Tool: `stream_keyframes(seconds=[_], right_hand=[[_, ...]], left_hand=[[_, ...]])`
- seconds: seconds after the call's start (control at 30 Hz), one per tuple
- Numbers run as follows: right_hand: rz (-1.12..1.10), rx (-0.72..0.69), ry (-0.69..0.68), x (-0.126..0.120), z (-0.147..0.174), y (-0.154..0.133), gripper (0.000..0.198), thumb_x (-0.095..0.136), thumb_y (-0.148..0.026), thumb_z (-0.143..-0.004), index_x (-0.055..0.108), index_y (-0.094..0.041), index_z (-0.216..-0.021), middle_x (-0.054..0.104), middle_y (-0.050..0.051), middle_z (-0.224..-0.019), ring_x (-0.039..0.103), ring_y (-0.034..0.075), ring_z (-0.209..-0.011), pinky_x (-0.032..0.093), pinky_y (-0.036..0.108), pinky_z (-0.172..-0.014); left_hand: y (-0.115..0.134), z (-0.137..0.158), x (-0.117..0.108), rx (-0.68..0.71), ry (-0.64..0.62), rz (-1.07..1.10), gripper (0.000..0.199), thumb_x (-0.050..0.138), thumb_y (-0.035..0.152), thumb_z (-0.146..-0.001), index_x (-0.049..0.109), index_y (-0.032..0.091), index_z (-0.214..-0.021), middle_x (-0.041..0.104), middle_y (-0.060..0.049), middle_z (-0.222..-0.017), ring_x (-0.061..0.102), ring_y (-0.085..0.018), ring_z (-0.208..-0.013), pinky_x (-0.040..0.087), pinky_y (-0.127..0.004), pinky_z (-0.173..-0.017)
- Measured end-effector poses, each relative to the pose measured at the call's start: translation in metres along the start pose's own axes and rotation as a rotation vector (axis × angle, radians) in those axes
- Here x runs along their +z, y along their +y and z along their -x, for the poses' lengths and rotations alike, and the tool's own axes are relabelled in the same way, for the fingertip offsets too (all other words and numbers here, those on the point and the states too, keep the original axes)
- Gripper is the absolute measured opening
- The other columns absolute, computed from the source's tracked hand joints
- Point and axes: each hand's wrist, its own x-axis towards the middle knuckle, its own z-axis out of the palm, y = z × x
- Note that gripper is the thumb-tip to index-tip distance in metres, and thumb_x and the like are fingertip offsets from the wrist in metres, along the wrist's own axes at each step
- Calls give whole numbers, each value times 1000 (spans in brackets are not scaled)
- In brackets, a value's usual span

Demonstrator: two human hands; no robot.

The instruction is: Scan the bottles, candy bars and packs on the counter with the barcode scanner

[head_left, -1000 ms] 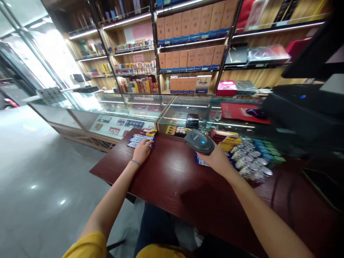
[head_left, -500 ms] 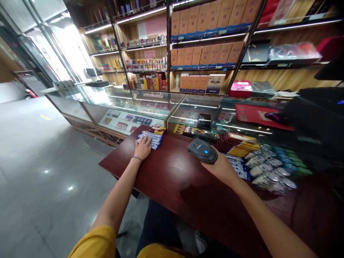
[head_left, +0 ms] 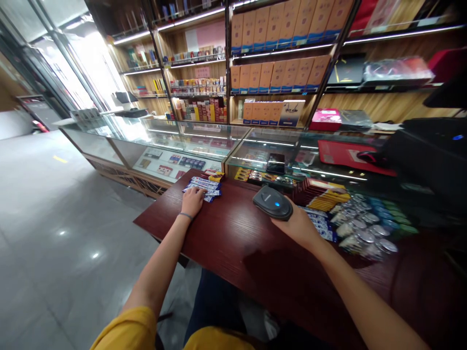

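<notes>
Barcode scanner (head_left: 273, 203) held above a dark-red desk (head_left: 226, 233)

A person's right hand (head_left: 297, 224) grips the scanner near the center of the frame, fingers mostly hidden beneath it. Left of center, the left hand (head_left: 192, 201) rests bent fingers on blue-and-white packets (head_left: 205, 183); whether they pinch one cannot be told. Silver-lidded containers (head_left: 359, 229) crowd the right.

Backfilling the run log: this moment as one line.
left hand: touching blue-and-white packets | right hand: gripping black scanner | table, right side: silver-lidded jars, red-and-yellow packs
</notes>
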Motion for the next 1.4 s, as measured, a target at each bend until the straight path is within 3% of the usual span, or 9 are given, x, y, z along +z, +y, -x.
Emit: stream_keyframes(seconds=[0.2, 0.37, 0.43, 0.53, 0.63, 0.77, 1.0, 1.23, 1.4], right_hand=[[-14, -22, 52, -13, 0, -2, 45, 69, -36, -77, 61, -24, -120, 79, 10, -103, 75, 35, -104, 56, 42, -87], [-37, -28, 104, -25, -2, 3, 48, 70, -35, -79, 60, -24, -125, 79, 9, -103, 73, 34, -108, 55, 44, -93], [-42, -23, 125, -29, -4, 5, 49, 71, -35, -78, 60, -24, -125, 79, 8, -102, 73, 34, -109, 55, 45, -94], [-26, -20, 138, -38, -6, 8, 50, 73, -34, -79, 59, -26, -126, 79, 7, -99, 73, 33, -111, 56, 44, -93], [22, -5, 64, -49, -8, 9, 53, 76, -36, -79, 57, -28, -128, 79, 5, -99, 75, 31, -106, 58, 41, -89], [106, 40, -37, -59, -8, 7, 55, 79, -35, -77, 57, -30, -128, 79, 4, -104, 76, 31, -100, 57, 40, -86], [191, 74, -57, -57, -8, 3, 47, 78, -32, -75, 66, -27, -120, 80, 7, -106, 74, 35, -105, 56, 44, -90], [114, 89, 21, -62, -9, 5, 53, 79, -31, -74, 62, -29, -124, 79, 5, -104, 75, 33, -100, 57, 43, -86], [43, 87, 168, -84, -8, -1, 50, 75, -34, -77, 62, -25, -125, 78, 7, -97, 74, 33, -100, 58, 42, -80]], left_hand=[[12, 6, -10, -52, 29, 46, 29, 51, 30, -102, 72, 28, -121, 71, -11, -115, 66, -26, -104, 49, -33, -89], [53, -16, -17, -191, 162, 572, 23, 56, 32, -100, 74, 22, -110, 74, -9, -113, 68, -25, -109, 54, -34, -93], [80, -28, -18, -278, 70, 944, 21, 60, 34, -97, 74, 20, -105, 75, -7, -97, 71, -24, -99, 59, -33, -84], [122, -40, -16, -384, -205, 1507, 30, 69, 40, -92, 69, 16, -111, 71, -4, -86, 75, -22, -81, 63, -32, -67], [155, -40, -11, -424, -328, 1763, 32, 76, 38, -89, 66, 14, -108, 70, -5, -88, 76, -20, -77, 63, -29, -62], [173, -33, -3, -449, -377, 1869, 26, 75, 34, -91, 66, 14, -105, 71, -7, -94, 76, -20, -79, 65, -28, -62], [172, -29, 8, -488, -405, 1829, 28, 74, 34, -92, 67, 14, -111, 73, -13, -110, 77, -22, -84, 65, -32, -66], [167, -27, 10, -429, -458, 1899, 29, 70, 31, -94, 67, 15, -118, 74, -13, -117, 77, -22, -91, 65, -31, -71], [169, -25, 18, -388, -487, 1867, 44, 74, 29, -90, 64, 17, -131, 73, -15, -124, 75, -21, -100, 63, -32, -83]])
